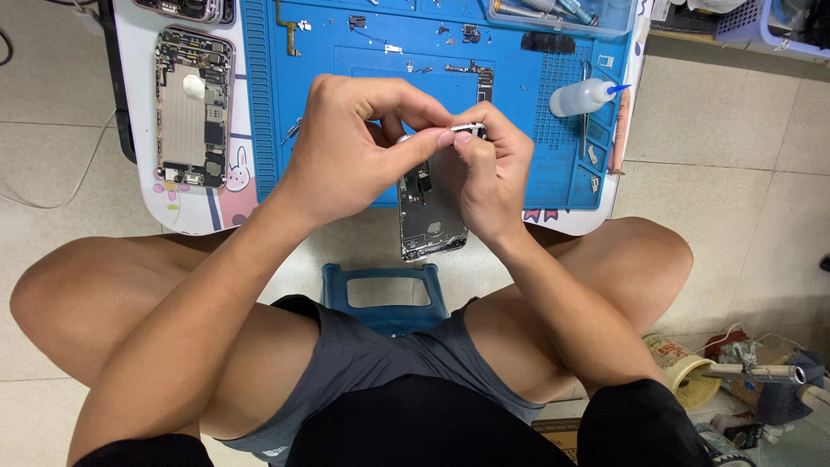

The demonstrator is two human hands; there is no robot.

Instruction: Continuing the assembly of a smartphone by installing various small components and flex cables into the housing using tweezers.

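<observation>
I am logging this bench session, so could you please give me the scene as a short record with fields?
Setting: low table with a blue work mat
Left hand: left hand grips the top of an opened phone housing
Right hand: right hand pinches the same top edge
Housing pose: upright, lower end over the table edge
Left of mat: second opened phone, lying flat
Right of mat: white squeeze bottle, on its side
Seat: blue stool

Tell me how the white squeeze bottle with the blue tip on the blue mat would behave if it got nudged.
The white squeeze bottle lies on its side on the blue mat, and its body looks round, so it would probably roll rather than tip. It looks like small, thin plastic, so likely light and somewhat squashy. Its narrow blue tip might make it curve as it rolls.
</observation>
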